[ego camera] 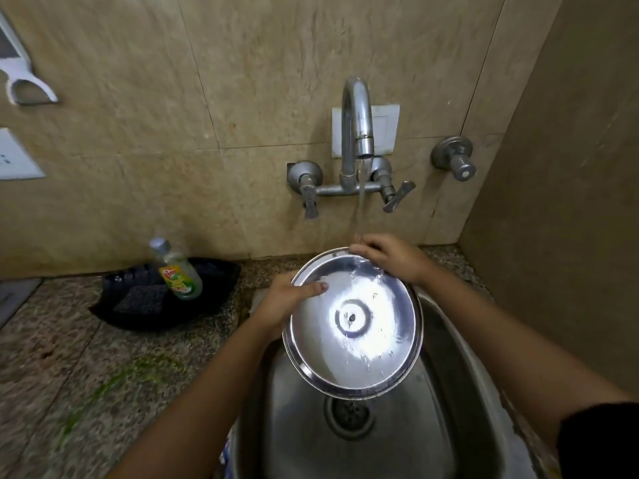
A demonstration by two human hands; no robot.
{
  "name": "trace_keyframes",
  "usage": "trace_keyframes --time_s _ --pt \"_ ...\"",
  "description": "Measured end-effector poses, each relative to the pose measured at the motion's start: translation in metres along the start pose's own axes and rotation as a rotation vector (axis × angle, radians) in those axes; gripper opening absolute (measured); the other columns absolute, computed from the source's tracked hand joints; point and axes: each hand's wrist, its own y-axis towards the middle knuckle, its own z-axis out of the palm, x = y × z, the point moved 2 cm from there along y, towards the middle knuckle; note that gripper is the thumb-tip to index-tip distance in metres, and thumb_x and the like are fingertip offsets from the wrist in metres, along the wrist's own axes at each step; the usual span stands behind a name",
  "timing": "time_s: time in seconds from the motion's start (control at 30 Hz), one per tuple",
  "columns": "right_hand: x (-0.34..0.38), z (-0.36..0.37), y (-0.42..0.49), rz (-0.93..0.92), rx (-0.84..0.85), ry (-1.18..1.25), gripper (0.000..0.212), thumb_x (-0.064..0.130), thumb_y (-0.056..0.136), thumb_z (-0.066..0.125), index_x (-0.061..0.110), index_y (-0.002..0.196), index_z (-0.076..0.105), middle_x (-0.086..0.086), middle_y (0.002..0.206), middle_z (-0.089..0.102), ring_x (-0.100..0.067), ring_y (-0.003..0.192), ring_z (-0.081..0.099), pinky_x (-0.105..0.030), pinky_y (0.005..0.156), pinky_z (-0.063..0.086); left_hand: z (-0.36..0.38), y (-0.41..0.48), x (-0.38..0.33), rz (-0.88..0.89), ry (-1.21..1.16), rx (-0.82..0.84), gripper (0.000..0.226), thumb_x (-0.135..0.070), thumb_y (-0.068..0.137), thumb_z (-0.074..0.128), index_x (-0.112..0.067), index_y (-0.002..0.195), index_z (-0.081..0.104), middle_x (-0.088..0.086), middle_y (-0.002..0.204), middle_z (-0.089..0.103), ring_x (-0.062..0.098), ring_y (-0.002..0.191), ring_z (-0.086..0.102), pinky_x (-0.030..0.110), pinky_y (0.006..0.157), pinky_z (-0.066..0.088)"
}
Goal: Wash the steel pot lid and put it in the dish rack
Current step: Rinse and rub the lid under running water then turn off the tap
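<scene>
A round steel pot lid [352, 323] is held tilted over the steel sink [449, 392], its shiny inner face toward me. Water runs from the wall tap [358, 126] onto the lid's upper part. My left hand [287, 302] grips the lid's left rim, thumb lying across the inner face. My right hand [390, 255] holds the top right rim, fingers curled over the edge. No dish rack is in view.
A black tray [207, 305] on the granite counter at left holds a green dish soap bottle [178, 271] and a dark scrub pad [140, 299]. The drain [349, 414] lies below the lid. Tiled walls close in behind and at right.
</scene>
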Motion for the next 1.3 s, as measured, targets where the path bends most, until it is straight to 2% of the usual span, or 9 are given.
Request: trace_keyframes --time_s 0.27,0.47,0.53,0.6,0.7,0.9,1.0,1.13,1.3 --pt "0.051 0.024 0.013 -0.326 0.189 -0.434 0.024 0.038 0.096 0.049 0.016 0.089 0.058 0.003 0.081 0.059 -0.010 0.069 0.051 -0.030 0.061 0.041 0.016 0.007 -0.020 0.087 0.228 0.192 0.030 0.001 0.076 0.072 0.000 0.106 0.071 0.015 0.102 0.073 0.017 0.091 0.069 0.030 0.086 0.053" --pt "0.004 -0.010 -0.004 -0.037 0.065 -0.075 0.028 0.038 0.098 0.044 0.020 0.081 0.058 0.004 0.075 0.059 -0.012 0.073 0.057 -0.032 0.070 0.043 -0.010 0.002 -0.020 0.076 0.084 0.065 0.020 0.004 0.081 0.066 -0.003 0.099 0.070 -0.002 0.079 0.077 0.010 0.073 0.072 0.019 0.064 0.055" --pt "0.011 -0.004 -0.005 -0.035 0.143 -0.145 0.026 0.041 0.099 0.039 0.030 0.083 0.056 0.009 0.076 0.058 -0.010 0.073 0.057 -0.032 0.071 0.043 -0.006 0.004 -0.020 0.092 0.135 0.073 0.020 0.000 0.080 0.069 -0.006 0.098 0.072 0.001 0.082 0.077 0.013 0.076 0.072 0.024 0.069 0.056" --pt "0.032 0.007 0.003 -0.120 0.186 -0.305 0.030 0.045 0.099 0.037 0.025 0.089 0.057 0.006 0.077 0.060 -0.011 0.069 0.054 -0.033 0.068 0.044 0.002 0.005 -0.021 0.097 0.217 0.098 0.022 -0.005 0.078 0.073 -0.004 0.100 0.073 0.012 0.093 0.076 0.019 0.081 0.071 0.032 0.077 0.056" --pt "0.060 0.013 0.014 -0.321 0.158 -0.535 0.034 0.045 0.097 0.041 0.014 0.093 0.056 -0.002 0.079 0.062 -0.013 0.066 0.048 -0.032 0.059 0.036 0.011 0.005 -0.024 0.178 0.260 0.096 0.022 -0.005 0.079 0.072 0.001 0.100 0.072 0.018 0.100 0.073 0.017 0.087 0.067 0.027 0.080 0.052" --pt "0.017 -0.008 0.002 -0.011 -0.075 0.240 0.020 0.037 0.096 0.049 0.028 0.081 0.059 0.011 0.076 0.058 -0.003 0.071 0.057 -0.028 0.072 0.046 -0.006 -0.005 -0.014 0.160 0.022 -0.156 0.015 -0.006 0.079 0.072 -0.009 0.093 0.074 0.010 0.090 0.076 0.024 0.085 0.071 0.037 0.079 0.057" --pt "0.020 -0.005 0.001 -0.040 -0.059 0.207 0.024 0.033 0.097 0.048 0.026 0.078 0.059 0.007 0.073 0.058 -0.003 0.068 0.056 -0.028 0.069 0.045 -0.007 -0.001 -0.018 0.082 0.047 -0.050 0.022 -0.009 0.079 0.072 -0.003 0.101 0.072 0.016 0.097 0.075 0.032 0.092 0.070 0.039 0.083 0.056" --pt "0.053 0.017 0.018 -0.199 0.203 -0.233 0.035 0.044 0.094 0.050 0.028 0.063 0.044 0.008 0.061 0.050 -0.004 0.059 0.048 -0.026 0.058 0.037 0.010 0.013 -0.048 0.121 0.551 0.224 0.020 -0.016 0.079 0.075 -0.002 0.093 0.074 0.017 0.096 0.074 0.014 0.086 0.068 0.031 0.083 0.053" --pt "0.029 0.001 0.009 -0.055 0.070 0.016 0.032 0.041 0.095 0.049 0.024 0.068 0.057 0.007 0.065 0.054 -0.005 0.061 0.050 -0.028 0.063 0.040 -0.002 0.012 -0.048 0.176 0.451 0.093 0.014 -0.020 0.081 0.073 -0.008 0.088 0.075 0.009 0.079 0.076 0.016 0.073 0.069 0.031 0.069 0.053"
